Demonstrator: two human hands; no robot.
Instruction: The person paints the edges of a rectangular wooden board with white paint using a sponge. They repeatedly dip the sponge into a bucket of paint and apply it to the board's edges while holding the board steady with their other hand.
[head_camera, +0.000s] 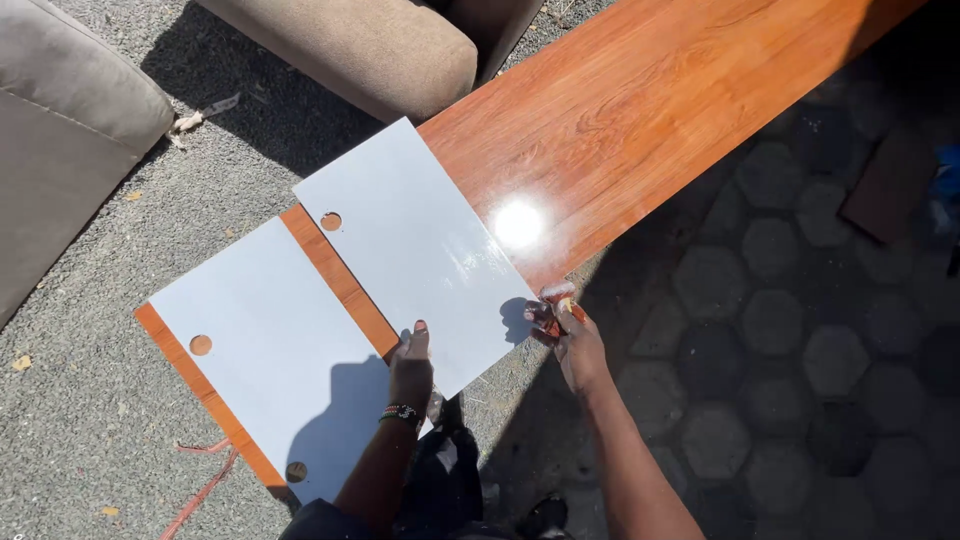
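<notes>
A long glossy reddish wood-grain board (640, 110) runs from the top right down to the lower left. Two white rectangular panels lie on it, each with round holes near the edge. My left hand (410, 368) rests on the near edge of the upper white panel (410, 240), thumb on its surface. My right hand (568, 335) is at that panel's right corner, fingers closed around a small reddish-orange piece (560, 305). The lower white panel (270, 350) lies beside it to the left, with an orange strip of the board showing between them.
Two brown upholstered sofa pieces stand at the top left (70, 130) and top centre (370, 45). Grey gravel ground lies on the left, dark hexagonal paving (800, 340) on the right. Thin reddish edging strips (205, 480) lie on the ground at the lower left.
</notes>
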